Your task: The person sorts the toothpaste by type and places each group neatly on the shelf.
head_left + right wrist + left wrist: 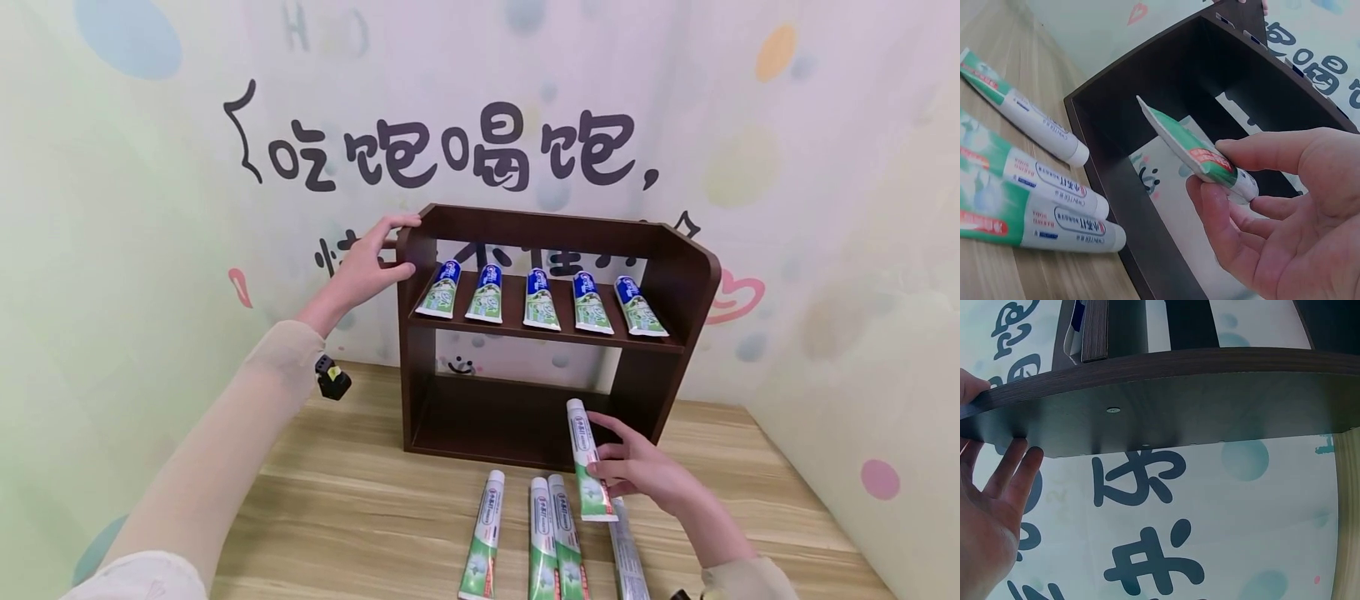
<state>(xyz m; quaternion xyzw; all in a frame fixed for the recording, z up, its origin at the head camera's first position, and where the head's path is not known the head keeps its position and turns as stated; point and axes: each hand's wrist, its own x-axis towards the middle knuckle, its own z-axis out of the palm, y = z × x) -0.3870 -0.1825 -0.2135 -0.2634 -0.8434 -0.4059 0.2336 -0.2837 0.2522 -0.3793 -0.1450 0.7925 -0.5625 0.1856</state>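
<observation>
Right hand (637,467) fingers and thumb are closed about one white-and-green tube (583,450), which is held raised before the lower level of the dark brown shelf unit (540,227), at five o'clock from its centre; its white cap is pointed toward between eleven and twelve. By the left hand (363,267), the side panel at the unit's ten o'clock is gripped between thumb and fingers, close to its upper corner.

Five blue, white and green tubes (540,300) are counted on the upper shelf (510,329), set apart in one row, their wide ends turned to its front edge at six o'clock.

On the wooden table (337,483), three more white-and-green tubes can be counted, their caps directed roughly at twelve. One single tube (482,533) is placed between six and seven o'clock from the unit; two paired tubes (543,537) are laid touching at six. One long pale item (630,558) is seen near five o'clock, partly covered by the held tube; whether it is also a tube cannot be told. Four white-and-green tubes are thus plainly identified, one held and three lying.
</observation>
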